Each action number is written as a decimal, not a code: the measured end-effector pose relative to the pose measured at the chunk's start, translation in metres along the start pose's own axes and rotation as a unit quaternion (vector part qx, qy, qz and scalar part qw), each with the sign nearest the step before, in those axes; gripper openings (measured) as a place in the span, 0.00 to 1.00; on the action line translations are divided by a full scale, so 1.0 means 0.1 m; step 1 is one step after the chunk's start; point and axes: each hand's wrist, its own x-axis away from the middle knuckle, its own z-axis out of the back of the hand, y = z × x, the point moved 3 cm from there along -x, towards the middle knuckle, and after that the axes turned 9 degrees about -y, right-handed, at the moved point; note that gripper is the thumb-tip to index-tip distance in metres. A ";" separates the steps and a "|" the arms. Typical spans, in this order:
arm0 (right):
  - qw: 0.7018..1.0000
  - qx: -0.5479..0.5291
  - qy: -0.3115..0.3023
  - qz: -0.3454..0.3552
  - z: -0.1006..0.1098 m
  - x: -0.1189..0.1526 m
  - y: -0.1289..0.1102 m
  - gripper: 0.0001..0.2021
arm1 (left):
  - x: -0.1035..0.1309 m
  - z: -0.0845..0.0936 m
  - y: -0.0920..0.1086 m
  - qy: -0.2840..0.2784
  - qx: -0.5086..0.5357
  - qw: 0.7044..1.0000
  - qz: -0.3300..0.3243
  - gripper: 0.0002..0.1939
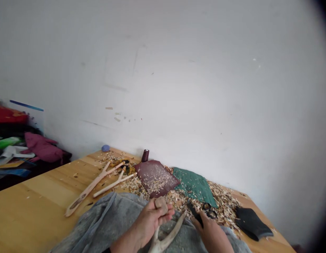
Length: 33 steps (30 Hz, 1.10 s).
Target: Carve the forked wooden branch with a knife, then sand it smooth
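My left hand (149, 219) is turned partly palm up, its thumb and fingers closed on a small tan, flat piece (161, 205) with a rough look. My right hand (208, 230) wraps round a long black object (194, 213) like a tool handle; its exact kind does not show. Between my hands a pale, stripped forked stick (169, 239) stands with its prongs upward, its lower end cut off by the frame. A grey cloth (112, 219) lies beneath, at the table's near edge. Black scissors (210, 211) lie just beyond my right hand.
Wood shavings (226, 202) cover much of the wooden table (33, 214). Two forked sticks (91, 189) (115, 184) lie at left. Maroon leather (154, 177), green leather (195, 186), a thread spool (145, 155), a blue ball (105, 148) and black fabric (252, 223) lie around. A white wall (178, 88) stands behind.
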 end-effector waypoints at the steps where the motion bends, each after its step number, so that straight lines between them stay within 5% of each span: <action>1: 0.999 0.045 -0.024 -0.001 -0.08 0.02 -0.03 0.12 | 0.01 0.02 0.01 0.002 -0.006 1.000 -0.001 0.22; 4: 0.990 0.120 -0.069 0.017 -0.30 0.12 -0.23 0.13 | 0.05 0.06 0.00 0.006 -0.024 1.000 -0.015 0.21; 9: 0.986 0.091 -0.108 0.084 -0.38 0.27 -0.50 0.14 | 0.06 0.10 -0.03 0.030 -0.039 0.998 -0.029 0.21; 16: 0.983 0.179 -0.050 -0.005 -0.21 0.22 -0.35 0.17 | 0.06 0.10 -0.02 0.042 -0.044 0.998 -0.028 0.20; 22: 0.976 0.188 -0.069 0.083 -0.40 0.34 -0.57 0.15 | 0.07 0.09 0.00 0.033 -0.077 0.996 -0.044 0.22; 29: 0.981 0.190 -0.040 0.021 -0.27 0.28 -0.35 0.16 | 0.10 0.09 0.01 0.011 -0.121 0.992 -0.030 0.22; 33: 0.981 0.168 -0.019 0.100 -0.42 0.32 -0.46 0.12 | 0.14 0.03 0.06 -0.008 -0.097 0.995 -0.037 0.16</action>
